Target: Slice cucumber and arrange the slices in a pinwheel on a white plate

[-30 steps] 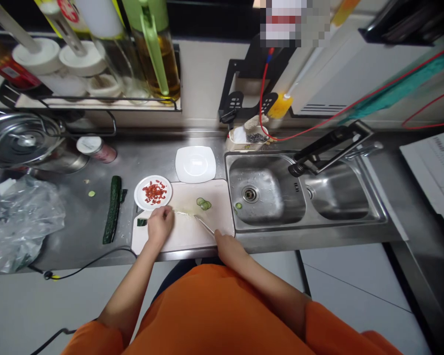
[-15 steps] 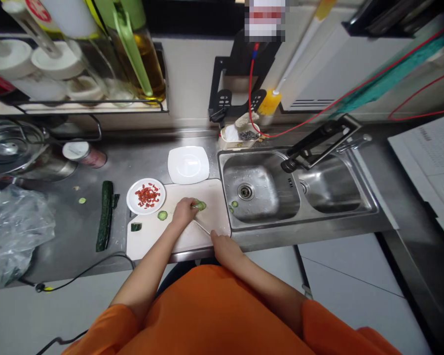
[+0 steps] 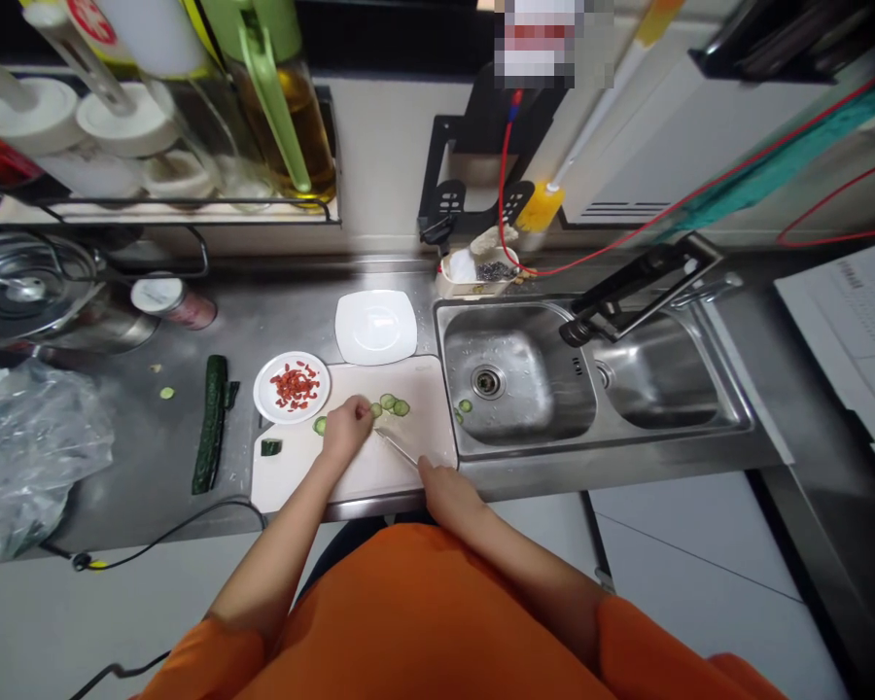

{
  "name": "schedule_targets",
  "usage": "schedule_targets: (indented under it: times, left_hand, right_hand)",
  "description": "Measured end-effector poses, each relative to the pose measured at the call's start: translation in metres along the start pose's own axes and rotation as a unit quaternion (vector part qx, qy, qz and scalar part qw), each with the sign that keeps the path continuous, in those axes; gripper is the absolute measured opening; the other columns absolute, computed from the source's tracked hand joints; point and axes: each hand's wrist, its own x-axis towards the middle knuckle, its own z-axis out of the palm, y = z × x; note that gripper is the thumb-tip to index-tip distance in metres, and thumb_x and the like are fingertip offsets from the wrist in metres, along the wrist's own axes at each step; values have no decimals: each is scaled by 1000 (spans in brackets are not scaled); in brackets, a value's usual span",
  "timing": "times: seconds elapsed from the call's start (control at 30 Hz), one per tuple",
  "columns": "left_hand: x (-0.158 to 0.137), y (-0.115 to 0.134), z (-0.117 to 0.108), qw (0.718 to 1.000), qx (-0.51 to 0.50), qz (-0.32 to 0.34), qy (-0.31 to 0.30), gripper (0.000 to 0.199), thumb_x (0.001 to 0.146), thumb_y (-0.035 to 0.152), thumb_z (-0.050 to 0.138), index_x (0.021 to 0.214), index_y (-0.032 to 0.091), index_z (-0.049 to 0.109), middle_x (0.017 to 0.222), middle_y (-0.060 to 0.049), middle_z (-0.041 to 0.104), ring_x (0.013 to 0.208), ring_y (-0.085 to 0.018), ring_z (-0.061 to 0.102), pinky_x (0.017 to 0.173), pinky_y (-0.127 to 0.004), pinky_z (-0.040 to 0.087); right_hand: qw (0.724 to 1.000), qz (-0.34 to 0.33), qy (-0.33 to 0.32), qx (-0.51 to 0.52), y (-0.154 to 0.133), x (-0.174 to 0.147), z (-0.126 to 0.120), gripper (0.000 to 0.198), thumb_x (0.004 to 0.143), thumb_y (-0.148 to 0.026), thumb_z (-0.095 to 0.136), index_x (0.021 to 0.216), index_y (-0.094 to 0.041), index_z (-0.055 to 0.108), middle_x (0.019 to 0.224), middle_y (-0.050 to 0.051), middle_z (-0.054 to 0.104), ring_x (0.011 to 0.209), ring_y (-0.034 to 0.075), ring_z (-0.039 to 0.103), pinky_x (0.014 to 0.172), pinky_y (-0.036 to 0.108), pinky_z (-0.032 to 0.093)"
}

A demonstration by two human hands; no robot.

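Observation:
My left hand is over the white cutting board, fingers closed at the edge of a cucumber slice. Just right of it, several thin cucumber slices lie overlapping on the board. My right hand grips a knife near the board's right front; the blade points up-left toward my left fingertips. Another cucumber slice shows at the left hand's left side, partly covered. A dark green cucumber end piece rests at the board's left.
A plate of red berries overlaps the board's back left corner. Behind the board stands a white square plate. A cucumber and a plastic bag lie left; the sink is right, with slices in it.
My left hand has shifted left, uncovering the slices on the board. The knife stays in my right hand, almost in the same place. The whole view has shifted slightly.

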Motion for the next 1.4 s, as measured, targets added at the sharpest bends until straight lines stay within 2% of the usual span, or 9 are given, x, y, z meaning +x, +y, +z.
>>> schedule_targets:
  times: [0.1,0.2,0.3,0.43,0.57,0.77,1.2,1.4]
  left_hand:
    - [-6,-12,-4,999,20,-17,23,17,75,24,53,89,23,62,70,1,66,62,-16,58,61,-24,36]
    - [-12,-19,-4,999,38,2,29,18,77,27,51,91,23,63,69,-1,65,63,-17,57,61,-25,36]
    - [-15,-23,-2,998,51,28,40,18,79,28,50,89,22,64,73,-3,65,69,-18,57,67,-27,39]
    - [-16,-30,2,996,46,56,60,24,79,28,50,95,17,64,87,-8,66,81,-20,58,77,-30,42]
    - [-17,-35,6,995,40,70,57,26,79,26,49,97,16,65,91,-10,66,84,-21,58,81,-32,42]
    - [-17,-35,6,995,41,75,53,27,80,23,48,99,15,65,93,-10,67,88,-21,59,84,-32,43]
    - [-15,-33,6,996,40,65,52,28,80,26,49,99,15,67,95,-10,68,89,-21,60,84,-33,44]
    - [-15,-31,4,996,43,67,46,27,80,25,49,98,16,67,94,-10,69,88,-21,60,84,-32,43]
  right_hand:
    - [1000,0,0,-7,-1,1,-2,41,79,1,35,117,-12,44,91,14,66,90,26,64,69,31,46]
    - [1000,7,-6,-11,-1,2,-4,40,79,1,37,116,-13,44,90,14,65,91,25,63,67,29,45]
    - [1000,14,-10,-13,-1,3,-4,40,79,-1,40,116,-14,43,90,13,64,91,25,63,67,29,44]
    - [1000,9,1,-19,-4,4,-7,42,79,-1,39,119,-14,42,90,13,64,93,24,63,69,28,45]
    - [1000,10,4,-27,-17,8,-13,42,81,-2,39,122,-13,39,92,14,65,95,23,62,73,28,45]
    - [999,-8,41,-19,-33,21,-13,38,85,-3,31,122,-12,38,92,16,66,95,24,63,72,30,48]
    - [1000,10,26,-6,-42,24,-17,34,87,-3,29,117,-12,41,93,17,66,96,25,63,73,31,49]
    - [1000,4,23,16,-45,24,-19,38,83,0,30,119,-10,39,95,17,66,95,25,63,74,33,49]
